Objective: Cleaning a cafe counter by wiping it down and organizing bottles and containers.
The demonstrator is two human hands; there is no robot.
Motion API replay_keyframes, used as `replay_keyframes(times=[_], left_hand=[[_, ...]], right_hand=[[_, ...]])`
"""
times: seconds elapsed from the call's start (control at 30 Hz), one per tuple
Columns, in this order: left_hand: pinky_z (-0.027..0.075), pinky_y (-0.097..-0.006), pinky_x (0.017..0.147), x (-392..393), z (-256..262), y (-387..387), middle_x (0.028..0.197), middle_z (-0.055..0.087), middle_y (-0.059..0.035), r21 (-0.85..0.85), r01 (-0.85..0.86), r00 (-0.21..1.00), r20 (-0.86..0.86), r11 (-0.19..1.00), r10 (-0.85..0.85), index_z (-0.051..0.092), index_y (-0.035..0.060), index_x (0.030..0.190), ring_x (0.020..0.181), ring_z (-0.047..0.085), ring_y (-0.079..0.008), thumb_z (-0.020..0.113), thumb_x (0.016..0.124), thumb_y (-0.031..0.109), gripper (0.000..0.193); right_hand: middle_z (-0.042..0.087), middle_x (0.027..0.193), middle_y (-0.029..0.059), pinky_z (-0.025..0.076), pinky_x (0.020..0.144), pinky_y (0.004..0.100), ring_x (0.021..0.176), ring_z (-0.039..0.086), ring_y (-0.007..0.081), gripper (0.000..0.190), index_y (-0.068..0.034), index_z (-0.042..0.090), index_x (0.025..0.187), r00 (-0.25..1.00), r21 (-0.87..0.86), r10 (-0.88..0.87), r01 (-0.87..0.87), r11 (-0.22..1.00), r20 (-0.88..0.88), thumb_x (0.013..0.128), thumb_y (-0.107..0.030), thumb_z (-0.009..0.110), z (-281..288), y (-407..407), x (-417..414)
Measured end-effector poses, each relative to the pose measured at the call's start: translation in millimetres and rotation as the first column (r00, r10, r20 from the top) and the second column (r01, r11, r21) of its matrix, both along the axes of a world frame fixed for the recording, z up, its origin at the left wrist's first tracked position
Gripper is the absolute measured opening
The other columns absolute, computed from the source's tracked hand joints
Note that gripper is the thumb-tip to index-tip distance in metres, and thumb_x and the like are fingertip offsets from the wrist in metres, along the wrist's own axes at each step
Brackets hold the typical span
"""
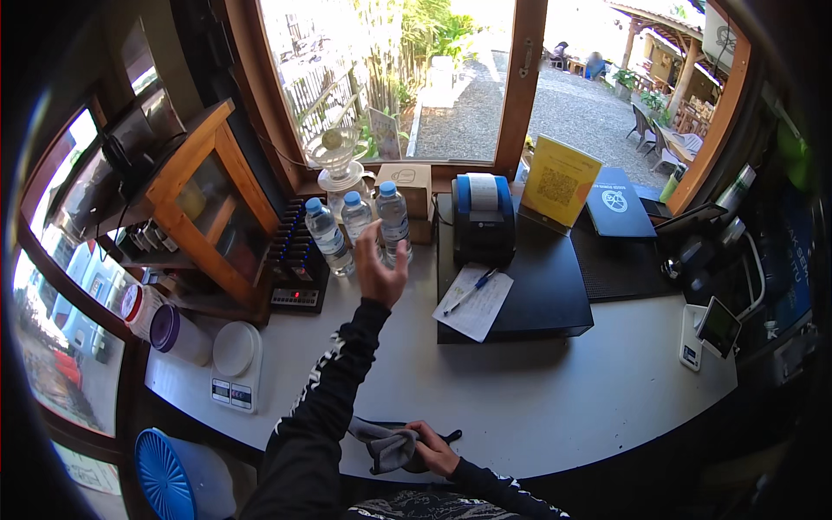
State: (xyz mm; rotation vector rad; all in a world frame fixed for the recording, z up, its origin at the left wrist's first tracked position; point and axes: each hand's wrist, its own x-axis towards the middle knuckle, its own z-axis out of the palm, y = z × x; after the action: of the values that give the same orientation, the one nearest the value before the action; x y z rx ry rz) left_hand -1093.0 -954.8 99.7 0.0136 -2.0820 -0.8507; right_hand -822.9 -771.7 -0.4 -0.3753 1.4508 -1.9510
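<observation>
My left hand [381, 268] reaches forward over the counter [520, 403], fingers apart and holding nothing. Just beyond it stand three capped water bottles, the right one [394, 224] partly behind the fingertips. The left bottle [329, 242] and the middle bottle [354, 211] stand beside it, upright with blue caps. My right hand [437, 448] is closed on a grey cloth [388, 445] at the counter's near edge. A dark object with a short black handle [451, 437] lies by the cloth, partly hidden by it and the hand.
A receipt printer [484, 227], a paper with a pen [474, 302] and a yellow sign [560, 182] sit on a black box [546, 292]. A kitchen scale [235, 367] and lidded jars stand left, near a wooden cabinet [214, 221]. A small screen device [715, 328] stands right.
</observation>
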Motion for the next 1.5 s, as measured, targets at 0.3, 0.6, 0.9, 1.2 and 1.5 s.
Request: replay_keyframes(times=[0.3, 0.6, 0.9, 1.2, 1.5], left_hand=[[0.026, -0.0465, 0.112, -99.7, -14.5, 41.5, 0.141, 0.035, -0.0293, 0.34, -0.301, 0.952, 0.063, 0.891, 0.298, 0.02, -0.0034, 0.143, 0.132, 0.034, -0.043, 0.076, 0.073, 0.021, 0.093], [0.042, -0.0461, 0.098, -120.7, 2.2, 59.9, 0.129, 0.05, -0.0242, 0.412, -0.57, 0.818, 0.208, 0.711, 0.536, 0.034, 0.0002, 0.133, 0.118, 0.051, -0.0392, 0.082, 0.069, 0.022, 0.084], [0.041, -0.0487, 0.095, -80.4, -11.2, 67.6, 0.125, 0.05, -0.0248, 0.34, -0.31, 0.946, 0.018, 0.888, 0.323, 0.032, 0.0016, 0.133, 0.115, 0.05, -0.0423, 0.077, 0.076, 0.016, 0.075], [0.042, -0.0403, 0.099, 59.0, 21.5, -12.5, 0.131, 0.041, -0.0174, 0.503, 0.339, 0.941, -0.203, 0.795, -0.272, 0.026, 0.0063, 0.137, 0.119, 0.049, -0.0277, 0.074, 0.082, 0.01, 0.073], [0.039, -0.0422, 0.103, 256.5, 15.2, -119.3, 0.135, 0.04, -0.0159, 0.576, 0.156, 0.987, -0.074, 0.802, -0.139, 0.022, 0.006, 0.142, 0.125, 0.044, -0.0283, 0.069, 0.083, -0.001, 0.076]], right_hand=[[0.051, 0.117, 0.0079, 0.035, 0.101, 0.0274, 0.11, 0.047, 0.0142, 0.024, -0.001, 0.042, 0.121, 0.992, 0.021, -0.123, 0.123, 0.992, -0.012, 0.098, -0.006, 0.041, -1.5, -0.9, 13.6], [0.049, 0.112, 0.0052, 0.036, 0.097, 0.0259, 0.107, 0.047, 0.0125, 0.024, -0.003, 0.042, 0.122, 0.959, -0.038, -0.256, 0.262, 0.964, 0.122, 0.1, -0.011, 0.041, 0.9, 3.6, 19.8], [0.049, 0.115, 0.0049, 0.036, 0.099, 0.0264, 0.11, 0.048, 0.0135, 0.025, -0.005, 0.044, 0.122, 0.829, -0.027, -0.492, 0.517, 0.856, 0.266, 0.099, -0.009, 0.035, 2.7, -3.8, 19.1], [0.05, 0.127, 0.0181, 0.032, 0.107, 0.0399, 0.118, 0.049, 0.0334, 0.029, -0.003, 0.045, 0.116, 0.567, 0.167, -0.5, 0.754, 0.636, -0.655, 0.088, -0.008, 0.05, 13.9, -40.6, -44.7], [0.04, 0.144, 0.015, 0.015, 0.111, 0.0625, 0.138, 0.031, 0.0333, 0.045, -0.007, 0.047, 0.118, 0.273, 0.594, 0.533, 0.252, 0.764, -0.801, 0.077, -0.021, 0.06, -10.8, -106.7, -90.7]])
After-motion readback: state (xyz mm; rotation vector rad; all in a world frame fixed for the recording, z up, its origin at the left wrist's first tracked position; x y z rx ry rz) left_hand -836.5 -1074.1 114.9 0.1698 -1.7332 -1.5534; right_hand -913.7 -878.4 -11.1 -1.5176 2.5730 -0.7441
